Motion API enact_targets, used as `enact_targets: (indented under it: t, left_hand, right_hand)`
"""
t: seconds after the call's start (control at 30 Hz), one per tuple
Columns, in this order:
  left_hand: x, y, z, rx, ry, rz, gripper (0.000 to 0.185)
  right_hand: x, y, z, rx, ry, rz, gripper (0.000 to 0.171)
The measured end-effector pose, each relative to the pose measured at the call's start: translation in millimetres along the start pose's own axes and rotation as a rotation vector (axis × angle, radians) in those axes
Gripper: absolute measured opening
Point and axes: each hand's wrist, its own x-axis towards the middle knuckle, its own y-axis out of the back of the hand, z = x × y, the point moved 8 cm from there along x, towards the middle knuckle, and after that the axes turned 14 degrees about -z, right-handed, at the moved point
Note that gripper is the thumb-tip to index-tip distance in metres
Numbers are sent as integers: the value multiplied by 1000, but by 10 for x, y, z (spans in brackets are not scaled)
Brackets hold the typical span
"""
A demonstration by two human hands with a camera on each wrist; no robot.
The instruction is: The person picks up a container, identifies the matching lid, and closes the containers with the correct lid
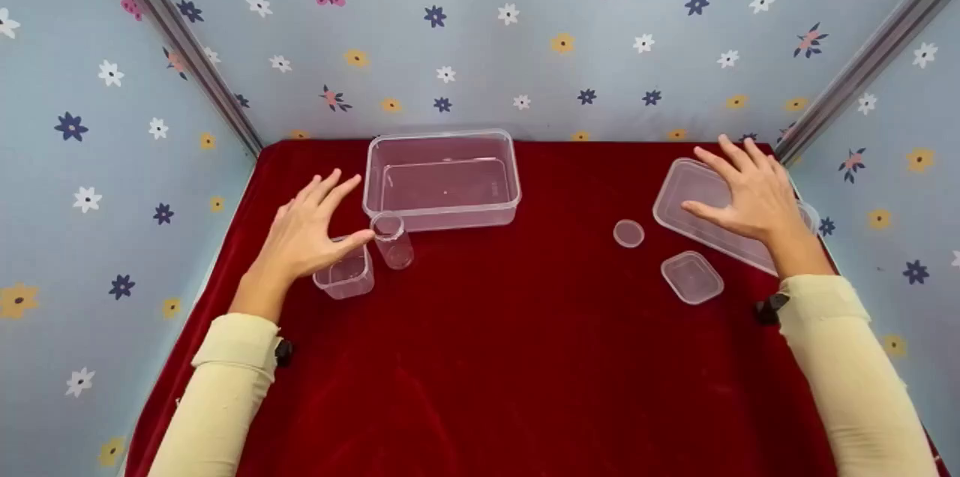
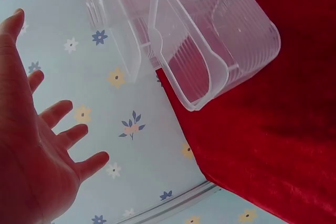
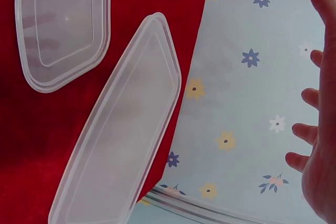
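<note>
My left hand (image 1: 304, 233) hovers, fingers spread, over the small square tub (image 1: 346, 274). My left wrist view reveals its ribbed clear walls. My right hand (image 1: 750, 192), fingers spread too, is above the long flat lid (image 1: 686, 192).

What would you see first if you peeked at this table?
Two hands with spread fingers: the left hand hovers over a small clear tub, the right hand over a big flat lid. Between them, a large clear box sits on the red cloth, with flowery blue walls around.
</note>
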Motion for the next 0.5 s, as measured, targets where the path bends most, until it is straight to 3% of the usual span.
enact_targets:
  t: [0.27,0.5]
  left_hand:
    - [23,-29,90,-38,-37,16,95]
    - [36,-54,163,-75,-109,61,98]
  right_hand:
    - [12,-43,-34,1,21,29,93]
    - [19,-99,-68,27,37,40,94]
